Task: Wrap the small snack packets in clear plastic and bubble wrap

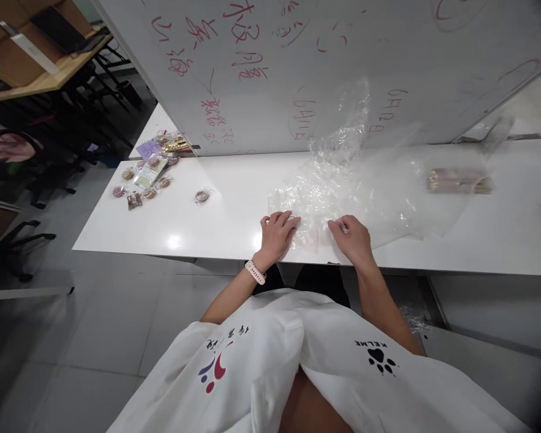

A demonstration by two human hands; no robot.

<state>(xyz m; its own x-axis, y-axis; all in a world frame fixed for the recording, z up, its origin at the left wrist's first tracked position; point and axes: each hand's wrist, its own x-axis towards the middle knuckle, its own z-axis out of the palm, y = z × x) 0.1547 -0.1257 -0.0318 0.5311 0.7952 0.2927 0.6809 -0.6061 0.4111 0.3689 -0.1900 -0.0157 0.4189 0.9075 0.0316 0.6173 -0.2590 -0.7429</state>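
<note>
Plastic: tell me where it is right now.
In the head view, the plastic is on the table right of centre, with the whiteboard behind it and the left hand and right hand at its near side.

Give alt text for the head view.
A person's left hand and right hand touch crinkled clear plastic spread over a white table. Small wrapped packets lie toward the table's left end; a whiteboard with red handwriting stands behind the plastic.
</note>
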